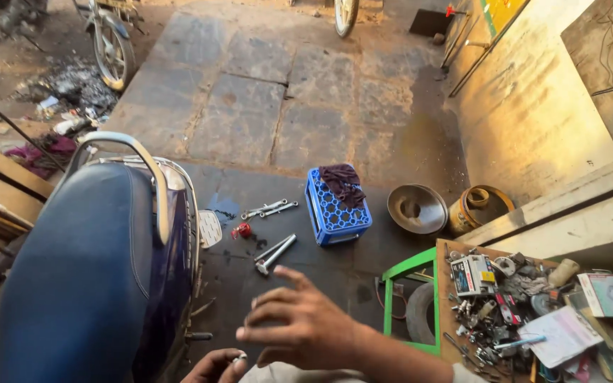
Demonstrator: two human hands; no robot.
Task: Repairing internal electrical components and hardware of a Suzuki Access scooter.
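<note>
Below right hand (299, 323), socket wrench (274, 254) lies diagonal.

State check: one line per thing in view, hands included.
Right hand: open, fingers spread, holding nothing.
Left hand: curled at the bottom edge; a small pale item at the fingertips, grip unclear.
Blue plastic crate: lying on the floor, dark cloth draped over it.
Silver socket wrench: flat on the floor, untouched.
Blue motorbike seat: closed, unoccupied.
Round metal bowl: tilted, empty.

Open oily floor (306, 262) ahead between scooter (86, 269) and blue crate (337, 206); spanners (269, 208), socket wrench (274, 254) in the way.
</note>
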